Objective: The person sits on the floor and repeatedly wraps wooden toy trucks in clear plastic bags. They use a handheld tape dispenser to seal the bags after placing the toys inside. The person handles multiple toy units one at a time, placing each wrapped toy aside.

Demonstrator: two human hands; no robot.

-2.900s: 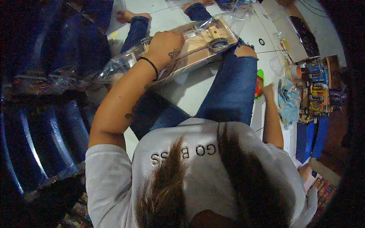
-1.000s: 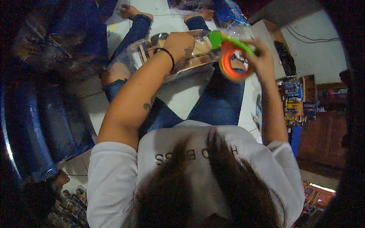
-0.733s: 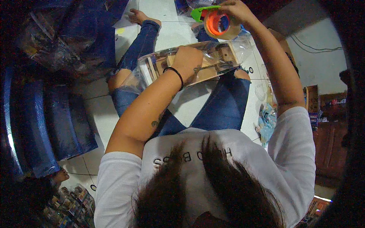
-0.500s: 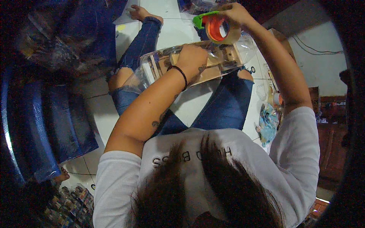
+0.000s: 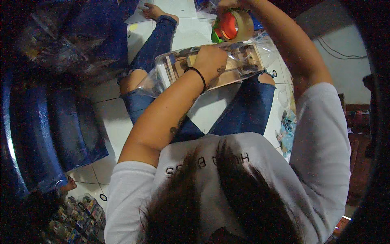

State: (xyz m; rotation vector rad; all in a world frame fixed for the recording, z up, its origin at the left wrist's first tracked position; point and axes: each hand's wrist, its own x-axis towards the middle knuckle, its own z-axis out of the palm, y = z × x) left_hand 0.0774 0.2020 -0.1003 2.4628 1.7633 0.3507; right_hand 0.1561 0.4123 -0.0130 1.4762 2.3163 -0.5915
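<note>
Across my thighs lies a long shallow box (image 5: 231,76) wrapped in clear plastic, tan and brown parts visible inside. My left hand (image 5: 210,62) rests on top of it with fingers curled down, gripping the wrapped box; the fingertips are hidden beneath the hand. Beyond the box, at the top edge of the head view, my right hand (image 5: 230,5) is closed on a green and red tape dispenser (image 5: 216,37). The dispenser carries a wide roll of tan packing tape (image 5: 244,26) and hangs just over the box's far side. Part of the right hand is cut off by the frame.
Loose clear plastic (image 5: 264,44) sticks out from the box's right end. Large blue wrapped bundles (image 5: 61,130) stand on the left. A pile of small packets (image 5: 77,217) lies at lower left. Light-blue crumpled material (image 5: 287,130) is on the tiled floor at right.
My right hand has shifted left and toward the top edge, tilting the dispenser so its green end points down near the box. My left hand keeps its hold on the box.
</note>
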